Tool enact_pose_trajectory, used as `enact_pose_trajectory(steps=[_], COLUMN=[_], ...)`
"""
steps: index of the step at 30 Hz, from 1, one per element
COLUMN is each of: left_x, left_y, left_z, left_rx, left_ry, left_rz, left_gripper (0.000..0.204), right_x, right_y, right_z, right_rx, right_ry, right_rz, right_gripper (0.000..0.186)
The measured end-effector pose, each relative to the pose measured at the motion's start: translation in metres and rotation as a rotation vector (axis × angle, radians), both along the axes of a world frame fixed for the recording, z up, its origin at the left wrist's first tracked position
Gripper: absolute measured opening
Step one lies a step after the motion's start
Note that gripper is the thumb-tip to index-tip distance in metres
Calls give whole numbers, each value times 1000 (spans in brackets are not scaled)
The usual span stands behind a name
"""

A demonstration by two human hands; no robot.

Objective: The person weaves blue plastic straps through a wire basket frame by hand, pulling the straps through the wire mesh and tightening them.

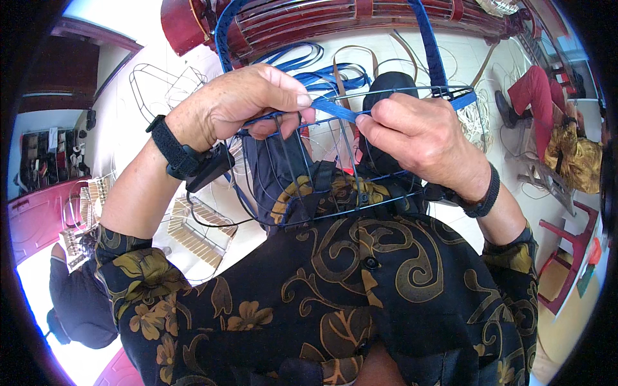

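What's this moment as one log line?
Left hand: pinching flat blue strip | right hand: gripping same strip | below: open dark wire frame | beyond: loose blue strips

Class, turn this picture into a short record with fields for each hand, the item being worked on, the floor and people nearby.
Left hand: pinching a blue strap
Right hand: gripping the same strap, a short stretch showing between the hands
Item: wire frame, close in front of the patterned shirt
Floor: loose blue strap coils
Nearby: person in red trousers, right; person in dark clothing, lower left
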State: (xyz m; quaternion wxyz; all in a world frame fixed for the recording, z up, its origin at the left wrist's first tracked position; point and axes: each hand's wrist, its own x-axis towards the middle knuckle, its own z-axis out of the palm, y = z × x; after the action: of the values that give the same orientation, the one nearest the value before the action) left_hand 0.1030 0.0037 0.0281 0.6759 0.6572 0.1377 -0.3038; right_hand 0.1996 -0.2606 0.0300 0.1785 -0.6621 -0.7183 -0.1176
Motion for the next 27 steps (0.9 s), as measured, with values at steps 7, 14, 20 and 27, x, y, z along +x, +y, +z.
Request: enact_pose_trajectory(steps=[7,14,20,27], left_x=[2,8,13,7], left_y=[-4,-8,-10,-14], left_z=[-3,-2,7,7], left_rx=[154,159,327,655], left_ry=[-80,-134,-157,-575], left_rz=[-42,-27,-132,-270], left_gripper=[22,22,21,17], right_x=[-1,-2,0,7], right_y=[-1,0,5,0], right_z=[-6,-3,2,25], right_rx=[35,14,47,-63], right_ry=[18,-3,-70,-4], right_rz=[-39,-42,-19,-60], right_gripper=[10,11,10,21])
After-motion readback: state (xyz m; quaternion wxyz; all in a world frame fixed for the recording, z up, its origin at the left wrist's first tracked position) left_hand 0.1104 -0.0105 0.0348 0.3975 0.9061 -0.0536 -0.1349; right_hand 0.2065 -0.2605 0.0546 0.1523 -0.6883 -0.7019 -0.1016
